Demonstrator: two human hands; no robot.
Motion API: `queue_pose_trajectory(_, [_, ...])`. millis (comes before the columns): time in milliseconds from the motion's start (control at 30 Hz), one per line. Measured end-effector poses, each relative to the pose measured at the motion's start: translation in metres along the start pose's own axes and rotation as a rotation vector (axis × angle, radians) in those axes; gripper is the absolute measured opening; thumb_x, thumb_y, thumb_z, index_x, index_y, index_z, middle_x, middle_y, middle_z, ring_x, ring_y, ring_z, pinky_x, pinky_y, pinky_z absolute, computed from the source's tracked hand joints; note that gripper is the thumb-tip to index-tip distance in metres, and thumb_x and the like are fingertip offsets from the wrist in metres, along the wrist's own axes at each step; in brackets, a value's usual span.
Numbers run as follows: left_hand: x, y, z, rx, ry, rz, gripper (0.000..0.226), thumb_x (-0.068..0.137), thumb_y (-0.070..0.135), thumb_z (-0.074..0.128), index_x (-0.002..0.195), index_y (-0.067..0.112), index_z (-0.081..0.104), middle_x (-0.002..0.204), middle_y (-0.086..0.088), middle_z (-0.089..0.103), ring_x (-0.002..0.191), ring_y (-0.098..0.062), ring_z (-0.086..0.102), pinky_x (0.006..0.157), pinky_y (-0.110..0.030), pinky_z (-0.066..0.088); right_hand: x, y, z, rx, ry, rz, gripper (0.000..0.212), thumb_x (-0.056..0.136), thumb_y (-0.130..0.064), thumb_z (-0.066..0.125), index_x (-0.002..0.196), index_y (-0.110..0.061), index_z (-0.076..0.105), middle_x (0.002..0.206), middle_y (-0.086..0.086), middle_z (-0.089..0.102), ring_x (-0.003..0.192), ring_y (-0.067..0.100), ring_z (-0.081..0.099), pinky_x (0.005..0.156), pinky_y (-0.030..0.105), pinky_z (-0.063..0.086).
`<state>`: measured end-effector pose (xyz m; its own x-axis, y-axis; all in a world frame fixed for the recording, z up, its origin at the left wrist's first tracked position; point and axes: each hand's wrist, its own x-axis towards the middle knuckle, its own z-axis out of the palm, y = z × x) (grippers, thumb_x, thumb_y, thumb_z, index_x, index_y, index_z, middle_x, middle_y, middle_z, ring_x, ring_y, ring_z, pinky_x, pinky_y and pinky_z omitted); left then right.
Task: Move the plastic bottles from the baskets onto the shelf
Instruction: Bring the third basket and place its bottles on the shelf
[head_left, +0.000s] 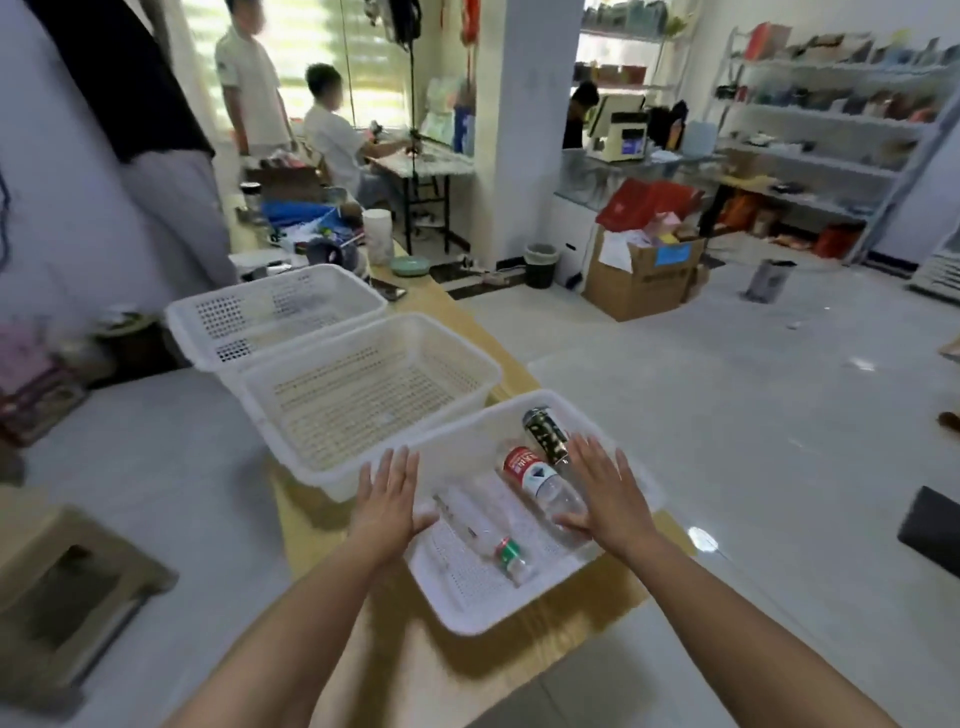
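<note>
Two bare hands reach over the nearest white perforated plastic basket (519, 618), one of three set in a row along a light wooden bench (467, 675). It sits at the bench's near end, tilted out over the right edge.

Three bottles lie on their sides inside it. A clear plastic bottle with a red label (540, 480) lies along the right, and a dark bottle with a gold pattern (545, 436) lies in the far corner. A clear bottle with a green-and-red band (488, 535) lies toward the near left.

The left hand (389, 499) is above the basket's left rim, fingers straight and spread, grasping nothing. The right hand (605, 493) is equally flat above the red-labelled bottle. Its thumb may touch the bottle's clear base, but blur hides any contact.

The middle basket (291, 415) and far basket (270, 312) stand further along the bench.
</note>
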<state>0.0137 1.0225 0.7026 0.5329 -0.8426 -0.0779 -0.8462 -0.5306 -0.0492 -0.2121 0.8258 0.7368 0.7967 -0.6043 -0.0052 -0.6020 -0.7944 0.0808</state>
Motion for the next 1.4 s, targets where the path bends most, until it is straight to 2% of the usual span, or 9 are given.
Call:
queue_pose_trajectory(100, [-0.001, -0.015, 0.011, -0.057, 0.027, -0.021, 0.092, 0.083, 0.073, 0.001, 0.148, 0.010, -0.018, 0.158, -0.009, -0.021, 0.146, -0.030, -0.016, 0.112, -0.043, -0.020, 0.014, -0.008, 0.011, -0.004, -0.073, -0.090, 0.118, 0.058, -0.067, 0.075, 0.147, -0.006, 0.028, 0.151, 0.012, 0.035, 0.139, 0.030, 0.035, 0.113, 0.039, -0.011])
queue_pose_trajectory(200, [0.003, -0.009, 0.015, -0.066, 0.029, -0.005, 0.099, 0.070, 0.077, -0.009, 0.145, 0.013, -0.014, 0.155, -0.007, -0.017, 0.144, -0.028, -0.014, 0.109, -0.042, -0.020, 0.027, -0.003, 0.031, 0.024, -0.194, -0.069, 0.122, 0.036, -0.074, 0.077, 0.134, -0.005, 0.050, 0.136, 0.011, 0.056, 0.122, 0.029, 0.056, 0.112, 0.041, 0.004])
queue_pose_trajectory(400, [0.018, 0.015, 0.018, 0.018, -0.061, 0.046, 0.111, 0.066, 0.066, 0.072, 0.151, 0.017, 0.020, 0.152, -0.012, 0.035, 0.139, -0.031, 0.035, 0.114, -0.047, 0.004, 0.045, 0.016, 0.046, 0.001, -0.311, -0.197, 0.109, 0.056, -0.079, 0.060, 0.136, -0.007, 0.045, 0.141, 0.009, 0.050, 0.125, 0.027, 0.053, 0.111, 0.041, 0.005])
queue_pose_trajectory(533, [0.029, 0.022, 0.019, 0.028, -0.056, 0.036, 0.102, 0.081, 0.058, 0.062, 0.151, 0.026, -0.003, 0.160, -0.008, -0.006, 0.146, -0.027, -0.007, 0.115, -0.045, -0.011, 0.065, 0.032, 0.046, -0.070, -0.335, -0.293, 0.088, 0.076, -0.070, 0.025, 0.133, -0.009, 0.054, 0.140, 0.007, 0.052, 0.125, 0.024, 0.052, 0.113, 0.043, 0.006])
queue_pose_trajectory(733, [0.045, 0.039, 0.017, 0.051, -0.101, 0.024, 0.098, 0.087, 0.039, 0.064, 0.152, 0.033, -0.010, 0.158, -0.006, -0.022, 0.146, -0.025, -0.019, 0.114, -0.042, -0.016, 0.090, 0.045, 0.060, -0.175, -0.310, -0.451, 0.061, 0.083, -0.048, 0.030, 0.125, -0.016, 0.061, 0.127, 0.001, 0.063, 0.121, 0.014, 0.051, 0.115, 0.041, 0.002])
queue_pose_trajectory(800, [0.051, 0.048, 0.013, 0.076, -0.121, 0.017, 0.098, 0.088, 0.032, 0.065, 0.152, 0.035, -0.010, 0.158, -0.007, -0.022, 0.147, -0.026, -0.018, 0.118, -0.044, -0.011, 0.089, 0.043, 0.053, -0.172, -0.292, -0.500, 0.062, 0.084, -0.045, 0.023, 0.135, -0.020, 0.048, 0.135, -0.003, 0.056, 0.124, 0.012, 0.051, 0.116, 0.039, 0.003])
queue_pose_trajectory(900, [0.061, 0.061, 0.015, 0.086, -0.155, -0.005, 0.099, 0.089, 0.022, 0.065, 0.150, 0.038, -0.011, 0.158, -0.008, -0.024, 0.147, -0.027, -0.018, 0.120, -0.045, -0.006, 0.091, 0.047, 0.055, -0.100, -0.300, -0.617, 0.063, 0.086, -0.046, -0.004, 0.147, -0.033, -0.003, 0.159, -0.008, 0.009, 0.146, 0.013, 0.012, 0.117, 0.035, 0.000])
queue_pose_trajectory(1133, [0.074, 0.075, 0.027, 0.101, -0.209, -0.018, 0.100, 0.089, 0.015, 0.062, 0.149, 0.042, -0.014, 0.157, -0.008, -0.026, 0.146, -0.027, -0.019, 0.119, -0.045, -0.007, 0.111, 0.059, 0.051, -0.122, -0.367, -0.736, 0.098, 0.086, -0.006, 0.063, 0.151, -0.036, -0.003, 0.159, -0.013, -0.010, 0.147, 0.013, -0.008, 0.113, 0.035, 0.028])
queue_pose_trajectory(1400, [0.074, 0.070, 0.038, 0.061, -0.241, -0.065, 0.089, 0.092, 0.009, 0.056, 0.151, 0.042, -0.004, 0.159, -0.009, -0.021, 0.146, -0.028, -0.019, 0.118, -0.045, -0.009, 0.130, 0.042, 0.058, -0.160, -0.387, -0.848, 0.079, 0.092, -0.010, 0.053, 0.150, -0.039, 0.009, 0.160, -0.009, -0.004, 0.147, 0.020, -0.006, 0.118, 0.045, 0.019])
